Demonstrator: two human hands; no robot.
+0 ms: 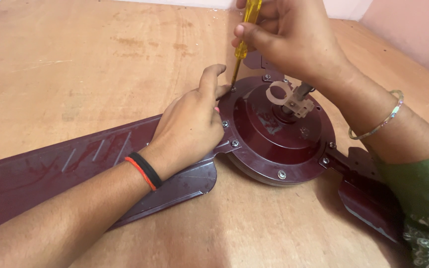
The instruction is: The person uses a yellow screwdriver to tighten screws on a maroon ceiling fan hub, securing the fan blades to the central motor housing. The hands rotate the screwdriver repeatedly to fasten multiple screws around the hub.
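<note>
A dark maroon ceiling fan motor (279, 136) lies flat on a wooden bench (90, 69), just right of the frame's centre. Silver screws ring its round housing, and a tan metal clamp bracket (289, 97) stands up from the hub in the middle.

The right hand (289, 34) enters from the upper right of the frame. Its fingers are closed around the yellow handle of a screwdriver (244, 42), which stands nearly upright, leaning slightly, with its tip set on a screw (233, 89) at the upper left rim of the motor. A thin bangle (378, 126) circles the right wrist, and a green sleeve (423, 188) shows at the right edge.

The left hand (189, 126) comes in from the lower left and rests on the root of a fan blade (65, 166) where it joins the motor. Its fingers are bent and pressed down against the blade bracket, with the thumb lifted and reaching toward the screwdriver tip; they grip nothing. A black and orange band (145, 171) sits on the left wrist.

The long blade runs from the motor to the left edge of the frame. A second blade (368, 198) stretches away toward the lower right, partly hidden under the right forearm.
</note>
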